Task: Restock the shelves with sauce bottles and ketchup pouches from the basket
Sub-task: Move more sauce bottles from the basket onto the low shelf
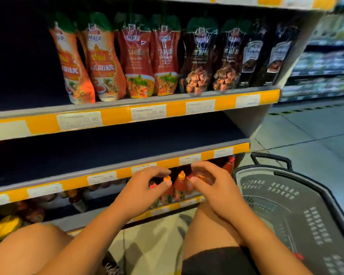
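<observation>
Small red sauce bottles [180, 187] with orange caps stand on the low shelf [184, 203] in front of me. My left hand [145, 187] reaches in and pinches the orange-capped top of one sauce bottle [167, 192] between thumb and fingers. Just to its right, my right hand [214, 185] curls round another red sauce bottle [204, 177] at the shelf's front edge; most of that bottle is hidden by the fingers. The dark plastic basket [286, 207] sits on the floor at my right, and nothing shows inside it.
Upright sauce pouches [147, 58] in orange, red and dark packs fill the top shelf. The shelf below it [107, 155] is dark. More bottles [77, 199] and yellow packs [4, 227] sit low on the left. My bare knees are in front of the shelf; aisle floor [306, 135] lies to the right.
</observation>
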A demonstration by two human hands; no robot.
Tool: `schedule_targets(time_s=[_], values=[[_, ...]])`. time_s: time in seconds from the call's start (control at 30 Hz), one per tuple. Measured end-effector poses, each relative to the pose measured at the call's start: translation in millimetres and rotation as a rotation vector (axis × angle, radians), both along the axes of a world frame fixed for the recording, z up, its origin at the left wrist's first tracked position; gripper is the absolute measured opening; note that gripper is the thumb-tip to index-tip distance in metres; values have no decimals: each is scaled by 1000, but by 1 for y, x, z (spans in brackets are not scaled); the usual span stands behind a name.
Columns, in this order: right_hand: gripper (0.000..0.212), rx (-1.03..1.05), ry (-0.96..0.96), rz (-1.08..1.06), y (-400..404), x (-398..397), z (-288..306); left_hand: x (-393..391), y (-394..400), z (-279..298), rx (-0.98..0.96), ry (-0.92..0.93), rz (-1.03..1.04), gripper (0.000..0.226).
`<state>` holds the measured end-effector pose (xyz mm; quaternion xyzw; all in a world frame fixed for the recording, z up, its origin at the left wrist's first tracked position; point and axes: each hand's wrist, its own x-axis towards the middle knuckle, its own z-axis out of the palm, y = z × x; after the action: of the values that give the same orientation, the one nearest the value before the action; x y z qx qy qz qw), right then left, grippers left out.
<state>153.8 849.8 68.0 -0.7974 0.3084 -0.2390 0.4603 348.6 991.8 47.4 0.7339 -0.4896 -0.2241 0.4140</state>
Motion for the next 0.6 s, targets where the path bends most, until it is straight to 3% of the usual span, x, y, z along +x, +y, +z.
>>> schedule_targets(time_s=[0.2,0.33,0.6], values=[[39,24,-83,-269,-5,-124,-15,-88,-55,47,-96,-183,-277,36],[39,15,-68,-464,-20,-199,-38,-155,-98,48,-93,-229,-465,35],[35,146,75,-785,-48,-309,-111,-266,-169,-12,95,22,-658,26]])
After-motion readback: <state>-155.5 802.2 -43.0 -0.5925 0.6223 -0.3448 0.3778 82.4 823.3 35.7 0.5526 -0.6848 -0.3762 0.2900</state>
